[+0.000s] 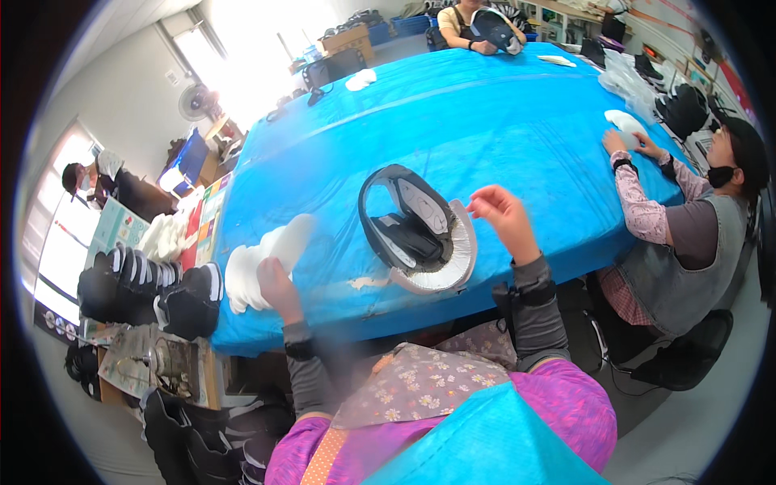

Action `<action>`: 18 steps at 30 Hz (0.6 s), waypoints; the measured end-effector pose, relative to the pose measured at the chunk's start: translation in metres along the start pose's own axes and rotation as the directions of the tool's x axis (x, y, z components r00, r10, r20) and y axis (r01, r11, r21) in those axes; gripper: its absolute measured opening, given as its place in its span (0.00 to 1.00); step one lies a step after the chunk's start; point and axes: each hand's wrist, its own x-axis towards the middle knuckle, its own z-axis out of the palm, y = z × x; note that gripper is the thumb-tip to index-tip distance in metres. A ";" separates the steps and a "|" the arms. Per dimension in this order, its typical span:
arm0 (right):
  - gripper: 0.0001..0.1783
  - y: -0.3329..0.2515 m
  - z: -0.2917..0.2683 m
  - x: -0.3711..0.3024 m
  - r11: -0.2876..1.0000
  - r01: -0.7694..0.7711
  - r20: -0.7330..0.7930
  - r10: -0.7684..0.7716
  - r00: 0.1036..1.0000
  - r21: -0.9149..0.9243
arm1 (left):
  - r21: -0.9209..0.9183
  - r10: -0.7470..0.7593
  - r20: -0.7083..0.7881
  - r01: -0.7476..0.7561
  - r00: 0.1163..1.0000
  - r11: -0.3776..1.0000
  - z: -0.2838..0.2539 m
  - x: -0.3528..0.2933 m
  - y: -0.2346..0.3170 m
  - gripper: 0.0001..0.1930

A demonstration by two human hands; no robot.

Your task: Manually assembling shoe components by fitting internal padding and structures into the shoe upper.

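Observation:
A curved white pad [293, 241] is in my left hand [280, 293], its fingers closed on the lower end. It rises beside a stack of similar white pads [243, 279] at the table's left edge. In front of me lies a hollow black padded piece [372, 214] with white-lined inner sides and a silvery-white curved band [440, 277] along its near right rim. My right hand [511, 225] hovers by the upper right end of that band, thumb and fingertips pinched together. What the pinch holds, if anything, is too small to make out.
A blue-covered table [331, 162] spreads before me. At the right, a person [683, 218] handles a white pad [625, 125]; at the far end another person [477, 28] holds a black piece. Black padded items [190, 299] crowd the left edge. Clear plastic bags [626, 85] lie far right.

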 end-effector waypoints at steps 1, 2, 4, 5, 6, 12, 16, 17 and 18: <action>0.10 0.000 0.013 -0.009 0.996 0.058 0.025 -0.056 0.998 -0.073 | -0.251 -0.051 -0.001 0.049 0.999 0.967 0.002 -0.005 0.021 0.13; 0.17 -0.011 0.022 -0.017 0.938 0.146 0.125 -0.112 0.986 -0.314 | -0.424 -0.161 0.184 0.226 0.970 0.877 0.002 -0.012 0.064 0.16; 0.25 -0.024 0.055 -0.032 0.882 0.292 0.251 -0.208 0.945 -0.369 | -0.481 -0.164 0.437 0.384 0.884 0.788 -0.001 -0.022 0.105 0.18; 0.31 -0.020 0.065 -0.035 0.788 0.427 0.340 -0.293 0.894 -0.443 | -0.487 -0.117 0.658 0.540 0.743 0.687 0.000 -0.028 0.119 0.20; 0.32 -0.017 0.072 -0.040 0.719 0.487 0.386 -0.321 0.865 -0.495 | -0.484 -0.120 0.664 0.546 0.738 0.683 0.004 -0.035 0.133 0.20; 0.19 0.006 0.079 -0.054 0.536 0.661 0.491 -0.443 0.750 -0.526 | -0.270 -0.111 0.924 0.829 0.367 0.490 0.003 -0.044 0.142 0.23; 0.13 0.012 0.068 -0.056 0.655 0.619 0.399 -0.477 0.783 -0.433 | -0.418 0.086 0.889 0.724 0.449 0.548 -0.003 -0.048 0.139 0.26; 0.09 0.007 0.069 -0.059 0.885 0.364 0.296 -0.280 0.913 -0.288 | -0.558 0.254 0.817 0.597 0.518 0.576 -0.003 -0.048 0.139 0.28; 0.07 0.003 0.070 -0.060 0.993 0.062 0.235 -0.037 0.971 -0.100 | -0.592 0.218 0.793 0.637 0.568 0.493 -0.001 -0.053 0.143 0.30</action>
